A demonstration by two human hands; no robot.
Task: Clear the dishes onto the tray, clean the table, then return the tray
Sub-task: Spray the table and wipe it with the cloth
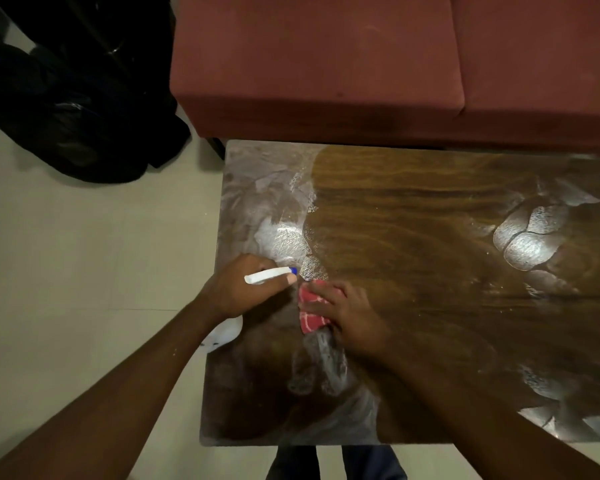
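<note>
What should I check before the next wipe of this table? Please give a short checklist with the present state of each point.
1. Dishes off the table: ok, none on the part in view.
2. Red cloth on the table top under the right hand: ok.
3. Spray bottle gripped in the left hand, nozzle over the table: ok.
4. Surface wiped clean: not ok, pale smears at the left end and on the right side.
5. Tray ready for return: cannot tell, it is not in view.
</note>
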